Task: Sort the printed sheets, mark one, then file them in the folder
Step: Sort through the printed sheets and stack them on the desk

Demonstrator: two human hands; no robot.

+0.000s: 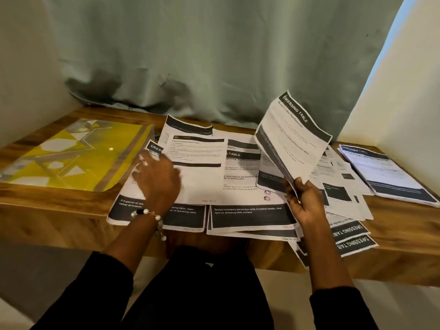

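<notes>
Leftmost, a yellow folder (71, 156) lies flat on the wooden table (54, 210). Just beside it, the left hand (156, 179), blurred, rests with loosely spread fingers on the overlapping printed sheets (238, 186) strewn across the middle. Further right, the right hand (303, 201) pinches the lower edge of a raised sheet (292, 139) headed "DRESSING TABLE", tilted above the spread. At the far right sits a neater stack (388, 175).
</notes>
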